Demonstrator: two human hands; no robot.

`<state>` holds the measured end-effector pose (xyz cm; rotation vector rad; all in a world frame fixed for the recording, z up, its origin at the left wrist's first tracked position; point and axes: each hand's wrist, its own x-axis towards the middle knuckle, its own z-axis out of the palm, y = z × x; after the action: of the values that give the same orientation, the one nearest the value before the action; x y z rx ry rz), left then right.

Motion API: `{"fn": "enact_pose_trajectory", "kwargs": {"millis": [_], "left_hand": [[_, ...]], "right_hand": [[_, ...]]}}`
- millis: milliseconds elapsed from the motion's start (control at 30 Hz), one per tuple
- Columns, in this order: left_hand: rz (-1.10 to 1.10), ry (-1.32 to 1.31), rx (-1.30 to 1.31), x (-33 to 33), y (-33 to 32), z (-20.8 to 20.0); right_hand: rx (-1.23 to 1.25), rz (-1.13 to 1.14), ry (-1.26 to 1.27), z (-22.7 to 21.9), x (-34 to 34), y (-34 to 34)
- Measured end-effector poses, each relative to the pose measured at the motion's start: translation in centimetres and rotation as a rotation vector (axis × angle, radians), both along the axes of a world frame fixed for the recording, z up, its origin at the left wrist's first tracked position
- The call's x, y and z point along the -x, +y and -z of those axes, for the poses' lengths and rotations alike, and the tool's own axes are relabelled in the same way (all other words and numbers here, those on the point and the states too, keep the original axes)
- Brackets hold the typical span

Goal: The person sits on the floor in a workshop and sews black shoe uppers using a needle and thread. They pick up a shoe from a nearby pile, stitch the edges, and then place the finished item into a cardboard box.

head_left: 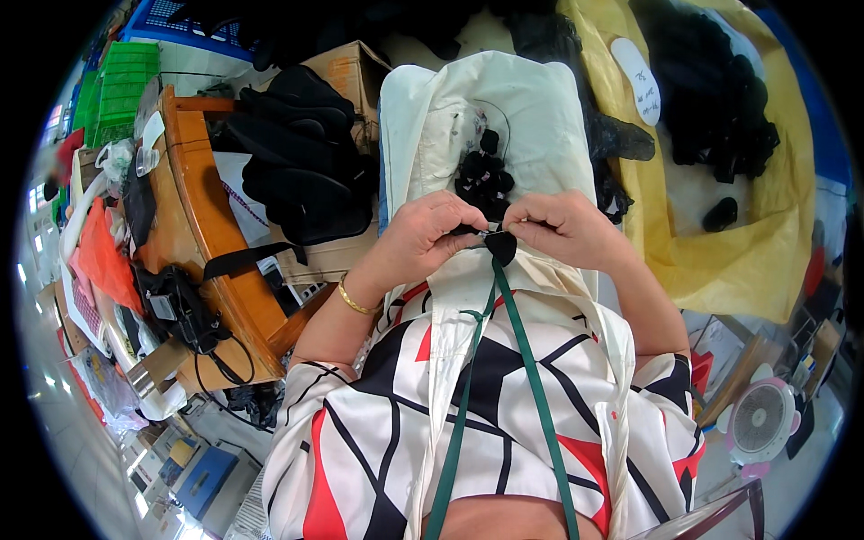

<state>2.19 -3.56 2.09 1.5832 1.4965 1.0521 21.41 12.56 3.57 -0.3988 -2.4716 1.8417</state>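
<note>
My left hand [434, 232], with a gold bangle at the wrist, has its fingers pinched on a small black piece [501, 248] that looks like fabric. From the other side my right hand [565, 230] pinches the same piece, close to the left fingertips. Something small and shiny shows between the fingertips, too small to name. A green strap [522, 346] runs down from just under the piece. Beyond the hands, a heap of small black pieces [484, 176] lies on a pale cloth [549, 117].
At left, black padded shapes [301, 153] are piled by a cardboard box [346, 76] and an orange wooden frame [193, 193]. A yellow bag [774, 243] at right holds black pieces and a white oval insole shape [635, 81]. A white fan [759, 416] stands lower right.
</note>
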Motion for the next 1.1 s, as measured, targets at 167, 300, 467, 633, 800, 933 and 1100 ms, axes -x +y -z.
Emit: {"fn": "enact_pose_trajectory", "kwargs": {"millis": [167, 300, 467, 633, 800, 933, 1100], "left_hand": [[0.005, -0.011, -0.005, 0.1, 0.0, 0.1], [-0.005, -0.023, -0.002, 0.1, -0.1, 0.1], [0.002, -0.007, -0.017, 0.2, -0.2, 0.2], [-0.007, -0.022, -0.008, 0.2, -0.5, 0.3], [-0.003, -0.079, -0.007, 0.1, -0.6, 0.4], [-0.013, -0.170, 0.051, -0.2, -0.8, 0.4], [-0.017, -0.259, 0.073, -0.4, -1.0, 0.4]], "right_hand": [[0.035, 0.007, 0.018, 0.2, -0.1, 0.0], [0.031, 0.003, 0.011, 0.3, -0.2, 0.0], [0.022, -0.010, -0.007, 0.3, -0.2, 0.0], [0.023, -0.020, -0.025, 0.2, 0.0, -0.1], [0.329, -0.003, -0.049, 2.1, -0.1, -0.5], [0.561, -0.031, -0.059, 3.6, -0.4, -0.8], [0.724, -0.046, -0.125, 3.7, -0.4, -1.1]]}}
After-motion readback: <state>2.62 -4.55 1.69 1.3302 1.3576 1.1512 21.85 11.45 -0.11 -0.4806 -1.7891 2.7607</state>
